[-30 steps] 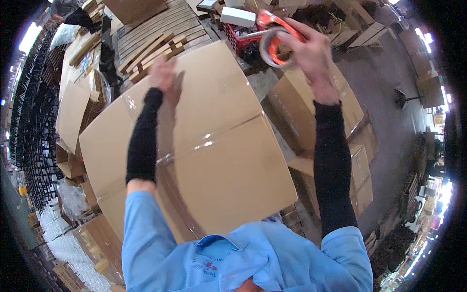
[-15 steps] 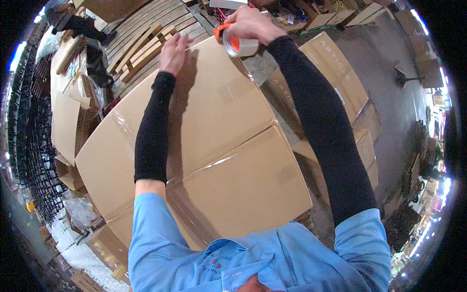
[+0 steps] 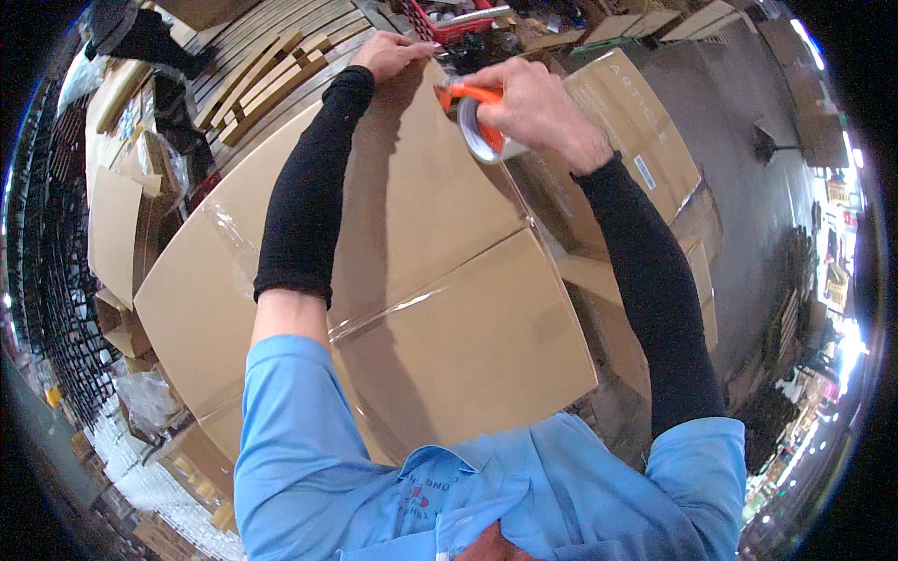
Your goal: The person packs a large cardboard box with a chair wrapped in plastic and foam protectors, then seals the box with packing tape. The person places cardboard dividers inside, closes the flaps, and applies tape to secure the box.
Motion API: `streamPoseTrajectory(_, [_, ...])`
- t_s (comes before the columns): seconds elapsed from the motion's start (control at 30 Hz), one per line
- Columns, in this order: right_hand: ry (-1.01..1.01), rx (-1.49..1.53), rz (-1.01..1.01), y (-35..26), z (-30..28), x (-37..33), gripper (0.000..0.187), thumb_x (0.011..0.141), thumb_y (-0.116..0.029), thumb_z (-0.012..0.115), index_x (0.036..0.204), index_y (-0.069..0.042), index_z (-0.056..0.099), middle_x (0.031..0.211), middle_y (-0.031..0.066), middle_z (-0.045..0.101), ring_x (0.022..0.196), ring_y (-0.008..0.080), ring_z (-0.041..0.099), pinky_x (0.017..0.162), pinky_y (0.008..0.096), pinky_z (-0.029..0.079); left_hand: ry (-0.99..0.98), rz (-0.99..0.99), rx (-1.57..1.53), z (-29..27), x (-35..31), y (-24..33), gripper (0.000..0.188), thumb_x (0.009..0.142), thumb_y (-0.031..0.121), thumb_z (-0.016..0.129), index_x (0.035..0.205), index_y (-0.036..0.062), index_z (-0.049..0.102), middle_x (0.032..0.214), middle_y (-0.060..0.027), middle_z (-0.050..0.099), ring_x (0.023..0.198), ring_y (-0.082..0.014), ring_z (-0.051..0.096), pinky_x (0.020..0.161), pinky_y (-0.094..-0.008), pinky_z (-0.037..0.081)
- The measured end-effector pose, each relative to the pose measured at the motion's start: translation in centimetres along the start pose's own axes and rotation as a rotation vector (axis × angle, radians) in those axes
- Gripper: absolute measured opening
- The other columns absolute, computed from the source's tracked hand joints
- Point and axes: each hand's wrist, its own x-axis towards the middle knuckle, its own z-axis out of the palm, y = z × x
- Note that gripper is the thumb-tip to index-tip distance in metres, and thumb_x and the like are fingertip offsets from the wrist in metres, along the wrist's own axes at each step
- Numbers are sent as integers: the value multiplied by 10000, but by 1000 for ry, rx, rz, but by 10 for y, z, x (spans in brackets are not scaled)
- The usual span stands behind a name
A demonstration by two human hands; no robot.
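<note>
Two hands, bare below two black sleeves, are at the far end of one large carton. The left hand is at the carton's far corner, its fingers reaching toward the right; whether they pinch anything or merely press on the cardboard, I cannot tell. The right hand is wrapped around one orange dispenser, which carries one roll of tape. The dispenser is over the carton's right edge, near that same corner and just beside the left hand; whether its front end touches the cardboard is unclear.

The carton lies in front of one blue shirt and shows at least two shiny tape strips: one long strip along a seam, one short strip near the left edge. At least two smaller cartons stand to its right, one bearing one small label.

Beyond the far edge are one red crate and one slatted pallet with several planks. One other person is partly visible at upper left.
</note>
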Motion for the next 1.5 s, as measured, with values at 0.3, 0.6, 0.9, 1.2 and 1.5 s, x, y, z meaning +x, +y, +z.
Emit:
streamPoseTrajectory(0.3, [125, 320, -43, 7, -1, -194, 345, 808, -126, 660, 1136, -114, 765, 1122, 146, 732, 925, 366, 709, 826, 404, 584, 102, 63, 44, -8, 14, -48, 382, 935, 412, 678, 1135, 106, 788, 1183, -113, 756, 1107, -216, 688, 963, -357, 511])
streamPoseTrajectory(0.6, [-17, 443, 220, 22, 1, -405, 456, 773, -17, 787, 1221, -66, 720, 1420, 191, 609, 1236, 385, 644, 1046, 416, 529, 71, -477, -396, -22, 23, -42, 252, 905, 300, 746, 1039, 89, 778, 1024, -22, 702, 891, -155, 629, 804, -294, 502])
streamPoseTrajectory(0.9, [-27, 418, 242, 37, 9, -527, 478, 732, -37, 810, 1194, -140, 738, 1433, 120, 620, 1083, 327, 694, 867, 405, 563, -55, -332, -391, -77, 28, -67, 373, 938, 385, 737, 1126, 63, 736, 1055, -37, 737, 852, -147, 691, 788, -270, 563])
streamPoseTrajectory(1.2, [-14, 500, 310, 34, 20, -553, 492, 710, 10, 777, 1185, -111, 737, 1424, 150, 622, 1188, 364, 670, 972, 413, 563, -76, 885, 268, 127, -194, 94, 440, 926, 423, 636, 1197, 85, 707, 1361, -136, 631, 1229, -322, 604, 1067, -453, 466])
streamPoseTrajectory(1.5, [-289, 346, 254, 28, -12, -504, 347, 745, -55, 700, 1086, -98, 750, 1268, 152, 691, 1060, 347, 713, 903, 419, 586, -865, 1368, 329, 266, -385, 181, 260, 915, 343, 600, 1064, 175, 732, 1271, -93, 647, 1194, -298, 592, 1000, -424, 481])
